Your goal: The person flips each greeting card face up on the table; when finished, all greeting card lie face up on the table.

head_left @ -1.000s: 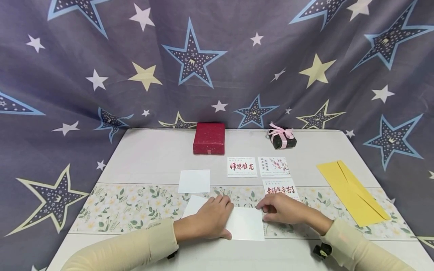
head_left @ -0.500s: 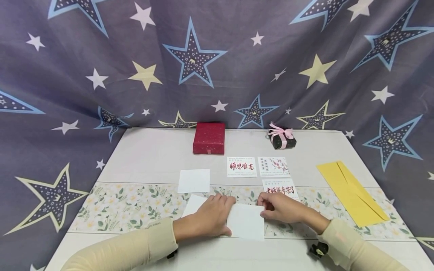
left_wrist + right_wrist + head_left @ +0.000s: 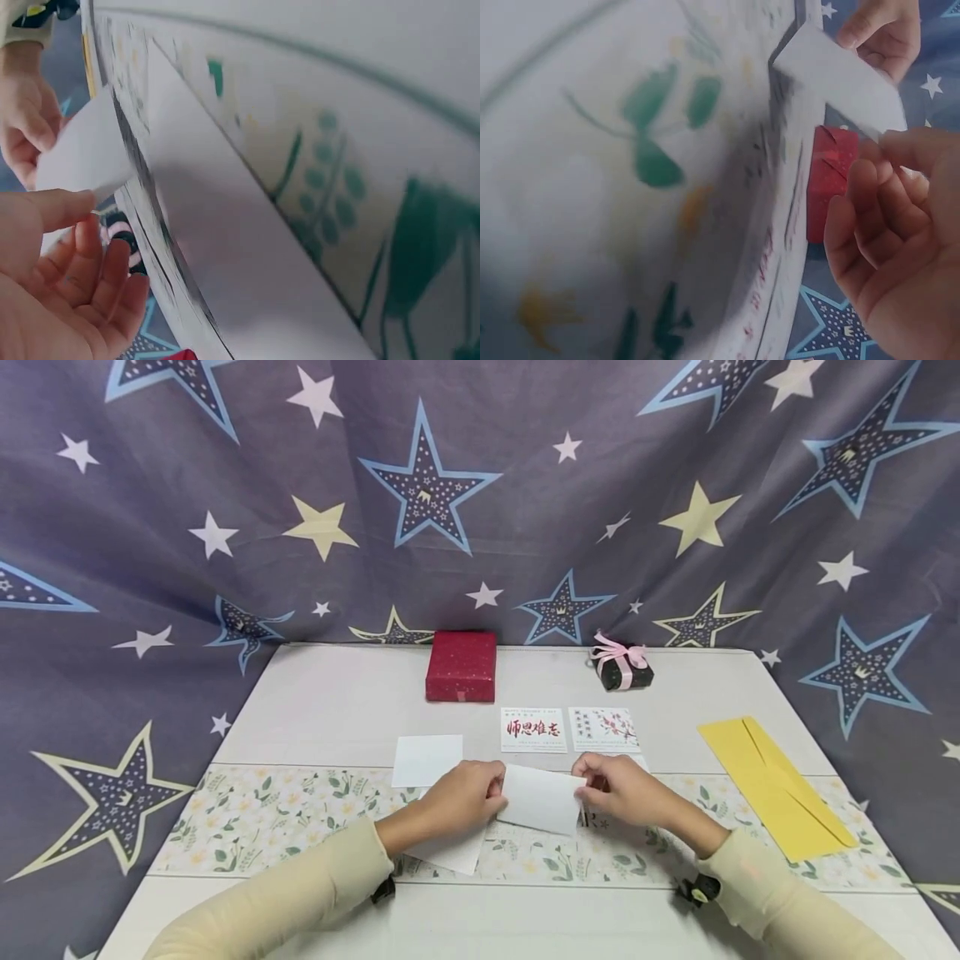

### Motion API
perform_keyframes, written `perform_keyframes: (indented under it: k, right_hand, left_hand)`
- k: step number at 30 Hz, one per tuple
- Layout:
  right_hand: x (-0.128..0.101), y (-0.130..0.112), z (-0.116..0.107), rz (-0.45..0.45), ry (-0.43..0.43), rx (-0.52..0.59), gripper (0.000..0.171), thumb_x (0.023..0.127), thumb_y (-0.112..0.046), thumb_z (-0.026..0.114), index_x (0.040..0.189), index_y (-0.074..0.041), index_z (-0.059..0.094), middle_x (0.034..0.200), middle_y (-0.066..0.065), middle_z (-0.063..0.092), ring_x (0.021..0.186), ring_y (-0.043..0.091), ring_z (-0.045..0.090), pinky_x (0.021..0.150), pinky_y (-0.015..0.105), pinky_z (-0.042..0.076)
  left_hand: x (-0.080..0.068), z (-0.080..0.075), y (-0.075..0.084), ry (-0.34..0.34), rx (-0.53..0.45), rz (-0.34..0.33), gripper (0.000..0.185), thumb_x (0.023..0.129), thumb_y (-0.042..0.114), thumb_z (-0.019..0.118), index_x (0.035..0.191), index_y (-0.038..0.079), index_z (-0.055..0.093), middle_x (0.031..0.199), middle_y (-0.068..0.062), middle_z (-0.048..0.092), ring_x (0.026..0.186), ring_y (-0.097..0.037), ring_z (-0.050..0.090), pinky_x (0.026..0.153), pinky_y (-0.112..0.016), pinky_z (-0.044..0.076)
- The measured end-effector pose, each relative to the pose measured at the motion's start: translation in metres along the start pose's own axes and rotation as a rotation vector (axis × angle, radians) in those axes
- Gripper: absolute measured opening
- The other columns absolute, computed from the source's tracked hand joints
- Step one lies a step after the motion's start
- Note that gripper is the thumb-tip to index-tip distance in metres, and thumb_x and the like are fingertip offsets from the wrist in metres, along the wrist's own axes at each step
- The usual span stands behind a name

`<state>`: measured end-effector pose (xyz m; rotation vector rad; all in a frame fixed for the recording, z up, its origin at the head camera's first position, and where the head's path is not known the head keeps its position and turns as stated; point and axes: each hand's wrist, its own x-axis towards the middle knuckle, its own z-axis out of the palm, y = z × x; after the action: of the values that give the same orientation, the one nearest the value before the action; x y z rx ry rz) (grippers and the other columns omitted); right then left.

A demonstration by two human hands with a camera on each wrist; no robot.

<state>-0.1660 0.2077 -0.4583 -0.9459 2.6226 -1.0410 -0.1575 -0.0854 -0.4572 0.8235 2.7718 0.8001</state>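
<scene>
Both hands hold a blank white card [image 3: 542, 798] just above the flowered table runner [image 3: 285, 814]. My left hand [image 3: 495, 790] pinches its left edge and my right hand [image 3: 587, 788] pinches its right edge. In the left wrist view the card [image 3: 84, 150] shows beyond my left fingers [image 3: 71, 281]. The right wrist view has the same card [image 3: 841, 75] reaching from my right fingers [image 3: 889, 217] to the other hand. A second white sheet [image 3: 452, 853] lies on the table under my left wrist. A printed card [image 3: 594, 819] is mostly hidden below the right hand.
A blank white card [image 3: 427, 760] lies left of centre, with two printed cards [image 3: 533, 730] [image 3: 604, 729] behind the hands. At the back stand a red box [image 3: 461, 666] and a black gift box with a pink bow [image 3: 622, 669]. Yellow envelopes [image 3: 776, 787] lie at the right.
The white card lay flat under both hands a second ago; now both hands have pinched it, lifted it and moved it away from me, uncovering the sheet beneath.
</scene>
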Motion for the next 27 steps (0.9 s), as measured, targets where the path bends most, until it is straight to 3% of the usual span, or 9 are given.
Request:
perform_keyframes:
  k: [2, 5, 13, 18, 23, 27]
  right_hand:
    - [0.003, 0.003, -0.003, -0.018, 0.017, 0.008, 0.006, 0.095, -0.012, 0.070, 0.095, -0.018, 0.068, 0.074, -0.009, 0.063, 0.065, -0.001, 0.052, 0.060, 0.021, 0.048]
    - [0.005, 0.006, -0.007, -0.026, 0.050, 0.017, 0.008, 0.095, -0.013, 0.071, 0.097, -0.019, 0.075, 0.075, -0.009, 0.065, 0.063, -0.001, 0.052, 0.058, 0.021, 0.047]
    - [0.010, 0.012, -0.011, 0.012, 0.127, 0.049, 0.013, 0.095, -0.017, 0.072, 0.105, -0.013, 0.080, 0.073, 0.003, 0.072, 0.060, -0.001, 0.055, 0.057, 0.023, 0.050]
    - [0.013, 0.012, -0.011, 0.028, 0.131, 0.056, 0.015, 0.096, -0.017, 0.071, 0.107, -0.012, 0.080, 0.071, 0.001, 0.072, 0.059, -0.001, 0.055, 0.059, 0.023, 0.050]
    - [0.014, 0.013, -0.012, 0.025, 0.147, 0.020, 0.018, 0.095, -0.015, 0.072, 0.111, -0.009, 0.079, 0.083, 0.000, 0.078, 0.063, -0.003, 0.059, 0.063, 0.022, 0.054]
    - [0.014, 0.013, -0.014, 0.008, 0.125, 0.016, 0.020, 0.094, -0.012, 0.072, 0.113, -0.008, 0.077, 0.087, 0.001, 0.078, 0.068, -0.002, 0.064, 0.065, 0.023, 0.057]
  left_hand:
    - [0.005, -0.002, -0.002, 0.031, 0.020, 0.025, 0.023, 0.093, 0.016, 0.070, 0.075, 0.019, 0.055, 0.066, 0.011, 0.050, 0.064, -0.004, 0.046, 0.059, -0.020, 0.039]
    - [0.011, -0.005, -0.005, 0.063, 0.017, 0.039, 0.027, 0.095, 0.018, 0.069, 0.071, 0.021, 0.057, 0.065, 0.011, 0.053, 0.064, -0.005, 0.048, 0.062, -0.020, 0.042]
    - [0.026, -0.012, -0.017, 0.146, -0.080, 0.032, 0.013, 0.098, 0.016, 0.067, 0.097, 0.016, 0.079, 0.086, 0.004, 0.078, 0.067, 0.001, 0.061, 0.070, -0.021, 0.054]
    - [0.032, -0.014, -0.024, 0.125, -0.169, 0.012, 0.012, 0.097, 0.016, 0.069, 0.100, 0.014, 0.081, 0.084, 0.002, 0.077, 0.063, -0.001, 0.054, 0.064, -0.018, 0.047]
    - [0.033, -0.016, -0.027, 0.079, -0.240, -0.025, 0.018, 0.098, 0.020, 0.068, 0.109, 0.014, 0.080, 0.089, 0.000, 0.078, 0.058, -0.002, 0.046, 0.058, -0.018, 0.040]
    - [0.033, -0.015, -0.029, 0.047, -0.278, -0.070, 0.022, 0.101, 0.021, 0.062, 0.116, 0.017, 0.079, 0.071, -0.005, 0.069, 0.051, -0.005, 0.037, 0.051, -0.020, 0.033]
